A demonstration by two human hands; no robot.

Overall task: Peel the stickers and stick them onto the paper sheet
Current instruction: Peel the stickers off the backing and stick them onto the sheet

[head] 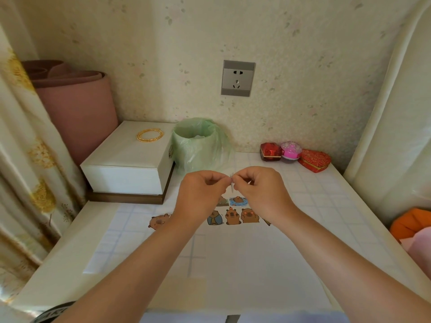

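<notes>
White sticker [232,185] at frame centre, pinched by our left hand [201,190] and right hand [259,187]; we should peel slowly from a corner.

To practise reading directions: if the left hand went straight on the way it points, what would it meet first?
Probably the right hand, pinching the same sticker; beyond it the green-lined bin, depth unclear.

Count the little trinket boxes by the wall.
3, in a row at the back right of the table: red box leftmost, pink round box in the middle, red heart box rightmost.
</notes>
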